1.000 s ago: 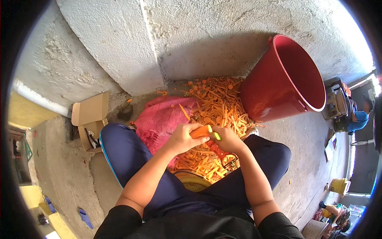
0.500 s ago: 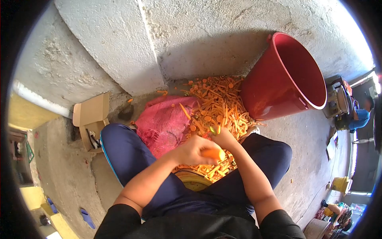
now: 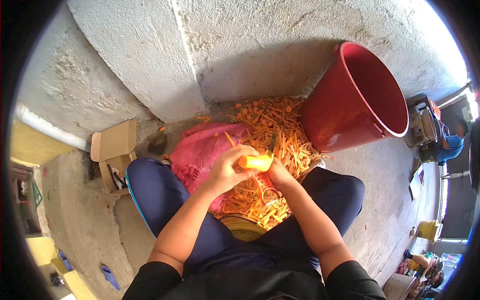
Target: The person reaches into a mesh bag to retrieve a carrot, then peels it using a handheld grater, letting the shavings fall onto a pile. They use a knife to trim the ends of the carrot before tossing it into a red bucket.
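My left hand (image 3: 231,169) is closed around a peeled, bright orange carrot (image 3: 254,162), its blunt end pointing toward me. Against the carrot's far end, my right hand (image 3: 280,175) is closed on something I cannot make out for sure. A thin dark blade-like piece (image 3: 272,142) sticks up beside its fingers, and a reddish-orange piece hangs below them. Under both hands lies a heap of carrot peels and cut ends (image 3: 277,130). A pink mesh sack (image 3: 197,150) lies at the heap's left. Close to my lap shows a yellowish round rim (image 3: 242,227).
A tall dark red bucket (image 3: 330,105) leans tilted by the rough wall (image 3: 250,45). Left of my knee stands an open cardboard box (image 3: 114,142) with dark items inside. Blue slippers (image 3: 109,276) lie on the concrete floor. Two other people are at the far right.
My left hand has moved up and left with the carrot, which now lies more level. The dark piece and the reddish-orange piece near my right hand have come into sight.
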`<action>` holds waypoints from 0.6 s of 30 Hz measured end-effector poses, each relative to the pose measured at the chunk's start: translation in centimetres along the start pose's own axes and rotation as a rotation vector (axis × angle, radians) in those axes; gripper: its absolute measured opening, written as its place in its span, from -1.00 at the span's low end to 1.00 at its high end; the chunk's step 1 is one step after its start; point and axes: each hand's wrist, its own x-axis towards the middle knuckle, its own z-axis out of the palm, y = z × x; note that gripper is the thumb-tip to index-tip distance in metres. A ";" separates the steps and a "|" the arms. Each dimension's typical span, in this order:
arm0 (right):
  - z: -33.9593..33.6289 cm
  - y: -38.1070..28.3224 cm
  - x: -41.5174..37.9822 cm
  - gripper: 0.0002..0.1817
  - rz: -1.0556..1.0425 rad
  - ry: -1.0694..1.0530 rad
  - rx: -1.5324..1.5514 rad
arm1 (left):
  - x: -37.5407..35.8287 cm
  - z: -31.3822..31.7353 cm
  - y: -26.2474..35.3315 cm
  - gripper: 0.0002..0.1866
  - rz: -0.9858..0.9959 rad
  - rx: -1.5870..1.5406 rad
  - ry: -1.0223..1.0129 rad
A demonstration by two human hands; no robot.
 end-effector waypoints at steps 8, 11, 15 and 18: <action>1.0 -3.0 -1.4 -0.79 -0.197 0.264 -0.842 | -0.5 0.1 0.0 -0.53 -0.186 0.298 -0.004; 2.4 -3.7 -2.6 -0.79 -0.226 0.327 -1.100 | -0.9 0.5 -0.8 -0.50 -0.265 0.259 -0.055; 2.1 -3.9 -2.8 -0.76 -0.173 0.213 -1.155 | -0.6 0.5 -0.9 -0.58 -0.419 -0.063 -0.019; 2.6 -4.6 -3.6 -0.78 -0.230 0.155 -1.370 | -0.3 0.3 -0.9 -0.59 -0.448 -0.194 -0.009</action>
